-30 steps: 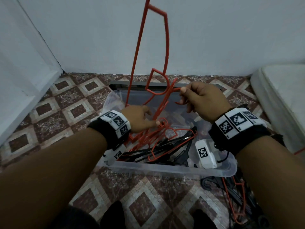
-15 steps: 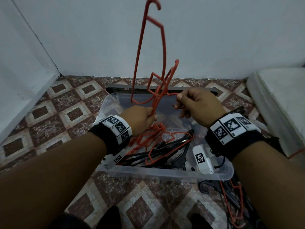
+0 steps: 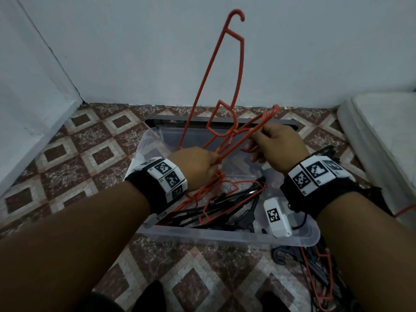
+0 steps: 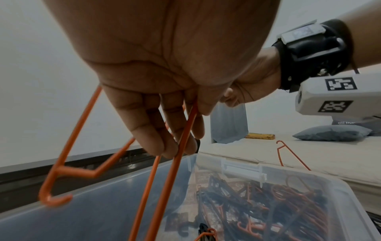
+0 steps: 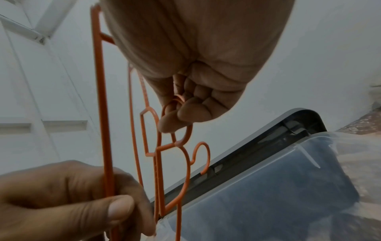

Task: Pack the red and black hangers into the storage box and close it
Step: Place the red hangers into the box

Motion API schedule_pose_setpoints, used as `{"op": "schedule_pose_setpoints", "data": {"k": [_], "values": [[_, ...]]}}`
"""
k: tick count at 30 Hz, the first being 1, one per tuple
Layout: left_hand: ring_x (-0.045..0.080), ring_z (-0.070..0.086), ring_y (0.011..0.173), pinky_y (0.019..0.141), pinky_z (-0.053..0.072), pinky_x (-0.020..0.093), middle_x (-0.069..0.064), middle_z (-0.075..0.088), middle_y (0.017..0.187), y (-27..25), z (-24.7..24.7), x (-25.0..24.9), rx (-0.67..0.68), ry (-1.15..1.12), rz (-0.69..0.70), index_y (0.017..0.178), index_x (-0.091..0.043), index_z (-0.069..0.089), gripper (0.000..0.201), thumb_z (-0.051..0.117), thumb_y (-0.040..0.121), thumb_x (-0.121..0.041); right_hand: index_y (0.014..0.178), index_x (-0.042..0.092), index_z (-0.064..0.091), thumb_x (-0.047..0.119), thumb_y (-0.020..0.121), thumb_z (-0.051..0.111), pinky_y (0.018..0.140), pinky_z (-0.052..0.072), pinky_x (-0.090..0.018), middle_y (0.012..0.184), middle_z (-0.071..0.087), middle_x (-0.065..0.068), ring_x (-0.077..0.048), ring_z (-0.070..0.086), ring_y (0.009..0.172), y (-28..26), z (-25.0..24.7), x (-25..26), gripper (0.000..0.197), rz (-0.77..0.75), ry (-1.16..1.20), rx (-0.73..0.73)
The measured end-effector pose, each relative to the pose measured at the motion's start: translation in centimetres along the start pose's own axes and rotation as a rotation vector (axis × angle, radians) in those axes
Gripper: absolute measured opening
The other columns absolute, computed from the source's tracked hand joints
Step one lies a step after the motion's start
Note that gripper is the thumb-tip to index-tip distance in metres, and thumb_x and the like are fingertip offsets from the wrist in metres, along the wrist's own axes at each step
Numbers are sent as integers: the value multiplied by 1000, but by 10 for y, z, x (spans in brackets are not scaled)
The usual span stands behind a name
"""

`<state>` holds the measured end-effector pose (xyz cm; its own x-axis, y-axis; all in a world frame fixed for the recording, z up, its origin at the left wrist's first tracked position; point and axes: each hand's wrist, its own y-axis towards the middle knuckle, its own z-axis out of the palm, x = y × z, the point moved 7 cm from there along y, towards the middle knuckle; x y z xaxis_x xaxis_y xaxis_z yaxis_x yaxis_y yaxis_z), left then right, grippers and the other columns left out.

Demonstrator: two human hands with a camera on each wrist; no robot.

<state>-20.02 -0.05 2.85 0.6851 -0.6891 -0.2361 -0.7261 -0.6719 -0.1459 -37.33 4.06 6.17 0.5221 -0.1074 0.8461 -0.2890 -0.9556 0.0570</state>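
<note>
Two tangled red hangers (image 3: 236,86) stand up over the clear storage box (image 3: 225,236). My left hand (image 3: 213,163) grips their lower bars (image 4: 181,138), fingers curled round them. My right hand (image 3: 256,140) pinches the end of the shorter red hanger (image 3: 263,119); in the right wrist view its fingertips (image 5: 181,112) close on a red loop (image 5: 185,130). The tall hanger's hook (image 3: 238,14) points up against the wall. Several black and red hangers (image 3: 227,206) lie in the box.
A dark grey lid (image 3: 225,120) lies behind the box by the wall. More red and black hangers (image 3: 315,280) lie on the tiled floor at the box's right front corner. A mattress (image 3: 382,136) borders the right side, with one red hanger (image 4: 288,153) on it.
My left hand has closed round the red bars. The tall hanger has come down and tilted right, so its hook now shows. The shorter hanger's end has swung out to the upper right.
</note>
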Motion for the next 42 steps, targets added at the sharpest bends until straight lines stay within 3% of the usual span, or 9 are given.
{"op": "schedule_pose_setpoints", "data": {"k": [3,6,9,19,23,29,37,39,42], "values": [[13,48,75,72,35,27,2,67,106,0,3,-3,10,9,16,119,-22,61,33,38,103,-40,82,19,68,25,101,53,52,56,-22,72,72,3,-14,70,57,-1,3,5,24,-41,25,20],[14,50,72,69,37,28,0,67,101,0,-1,-9,-37,17,54,113,-24,62,31,38,103,-41,81,20,67,25,101,54,53,56,-23,71,72,3,-15,70,58,0,6,3,25,-59,5,52],[21,61,91,74,48,33,-3,67,107,0,-4,-11,-49,38,66,118,-27,63,33,38,102,-42,88,13,67,26,102,53,59,56,-30,77,73,-3,-23,72,64,0,13,-1,23,-34,72,140],[13,44,67,68,32,28,3,67,103,0,1,-2,-17,7,3,115,-21,63,33,39,103,-40,92,5,66,15,100,54,57,54,-26,83,72,-12,-22,68,64,-5,22,9,17,-11,441,210],[25,61,97,73,34,27,4,68,113,-1,1,0,-27,6,1,123,-22,61,36,39,103,-41,89,11,67,10,99,57,60,56,-29,68,72,1,-20,68,62,-1,17,8,14,-29,425,153],[24,61,101,76,37,26,1,67,114,0,8,-2,7,33,42,123,-24,62,35,41,102,-43,105,13,48,-6,94,45,51,53,-36,66,67,-7,-28,64,51,2,12,4,23,66,557,46],[24,61,96,73,39,27,3,67,108,0,16,-5,47,98,116,118,-23,63,33,42,102,-42,112,-8,64,44,103,31,63,51,-38,75,62,-16,-33,63,64,-9,25,-3,62,364,845,257],[25,61,99,78,45,30,4,66,110,0,20,-4,84,118,123,120,-23,63,34,42,102,-43,105,-1,65,45,102,40,59,53,-33,76,61,-12,-27,65,64,-11,26,-3,53,393,777,310],[26,60,103,85,48,34,4,64,113,-2,28,-2,151,165,118,122,-24,62,34,40,102,-42,91,6,63,21,99,49,54,52,-27,78,60,-9,-19,64,58,-15,29,-7,22,409,710,362]]}}
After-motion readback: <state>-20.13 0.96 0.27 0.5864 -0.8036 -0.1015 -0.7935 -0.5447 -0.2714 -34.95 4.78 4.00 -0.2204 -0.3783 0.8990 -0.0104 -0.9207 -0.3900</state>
